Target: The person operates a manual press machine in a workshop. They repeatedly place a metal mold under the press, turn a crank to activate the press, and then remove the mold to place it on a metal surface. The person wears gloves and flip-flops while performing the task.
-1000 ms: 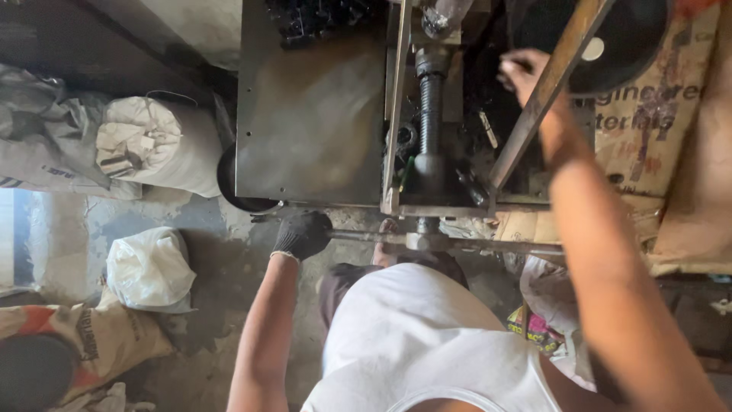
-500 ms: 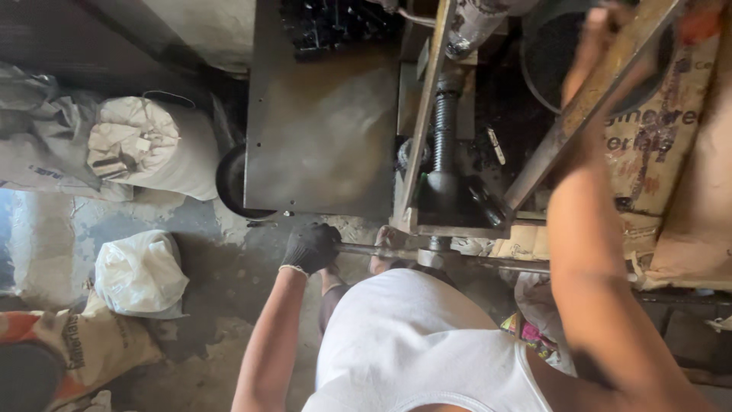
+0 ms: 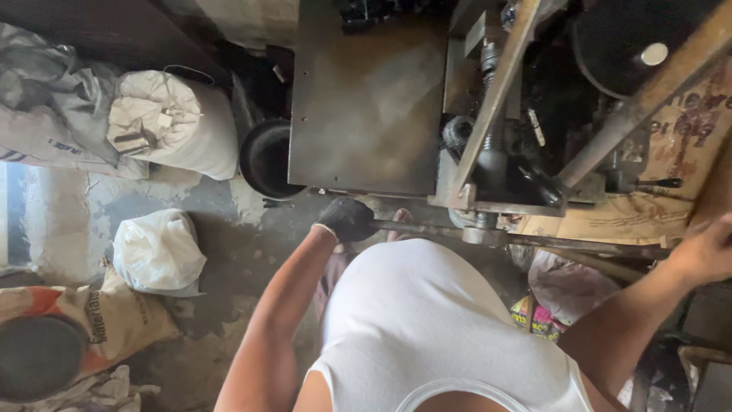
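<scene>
Left hand (image 3: 347, 220), in a dark glove, is clenched around the left end of the long horizontal steel bar (image 3: 526, 240) running through the screw press (image 3: 492, 160), at the front edge of its grey metal table (image 3: 366, 107). Right hand (image 3: 705, 248) has come down off the slanted wooden beam (image 3: 648, 99), where it was 1 s ago, to the bar's right end; whether it is gripping there cannot be told. With both hands at opposite ends, the bar looks set for a 2-handed turn.

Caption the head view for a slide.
Gloved left hand and bare right hand grip the long handle bar of a screw press.
</scene>
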